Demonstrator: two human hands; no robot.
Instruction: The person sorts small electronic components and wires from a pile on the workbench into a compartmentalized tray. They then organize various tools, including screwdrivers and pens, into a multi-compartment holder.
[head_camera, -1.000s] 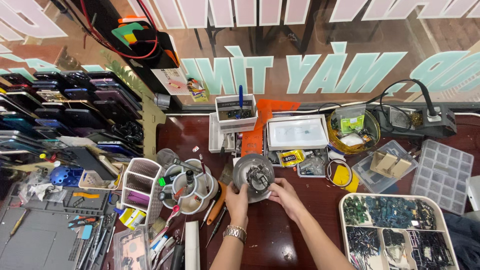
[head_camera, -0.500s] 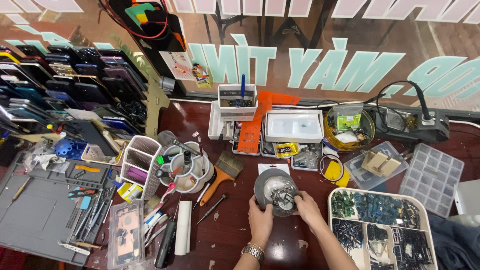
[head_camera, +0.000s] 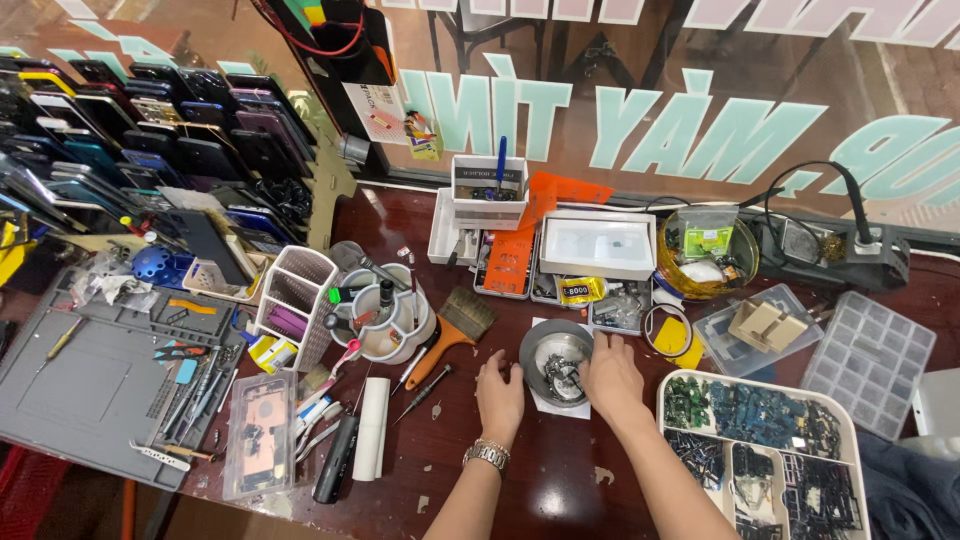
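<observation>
Head camera looks down on a crowded repair bench of dark red wood, and both hands rest at a small round metal dish (head_camera: 556, 362) that sits on a white paper square near the bench's front edge. At the dish's 8 o'clock the left hand (head_camera: 499, 396), a metal watch on its wrist, lies with fingers loosely spread and touching the rim — clamped on nothing. At the dish's 3 o'clock the right hand (head_camera: 612, 376) cups the rim; whether its fingertips pinch any of the small metal parts (head_camera: 566, 374) heaped inside, I cannot tell. The parts lie in the dish, none set out on the paper, so the sorting seems barely begun. At 10 o'clock of the dish lies a wooden-handled brush (head_camera: 452, 334); at 4 o'clock stands a white tray of dark components (head_camera: 762, 440) — untouched by either hand.
</observation>
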